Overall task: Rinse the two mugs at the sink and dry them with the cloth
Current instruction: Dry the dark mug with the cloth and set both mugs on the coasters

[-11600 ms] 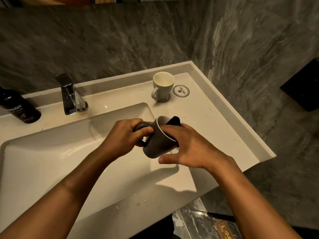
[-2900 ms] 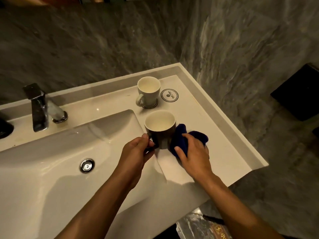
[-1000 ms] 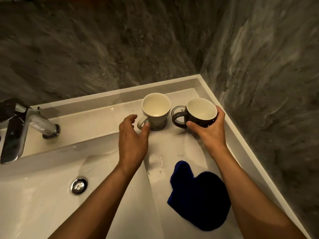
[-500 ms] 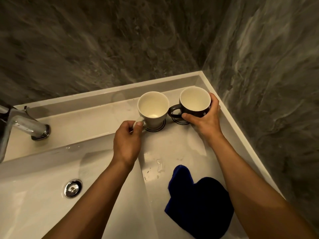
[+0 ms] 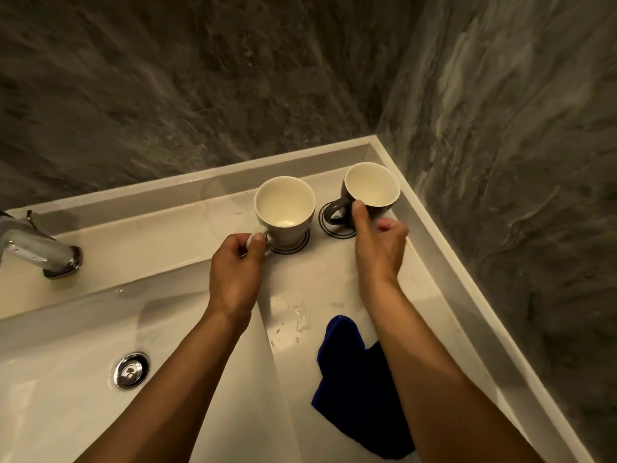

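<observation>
Two mugs upright | left hand [image 5: 235, 272] pinches white mug [image 5: 284, 212] handle | right hand [image 5: 379, 245] loosely touches dark mug [image 5: 370, 195]

Left hand [image 5: 235, 269] pinching, right hand [image 5: 379, 243] loose.
</observation>
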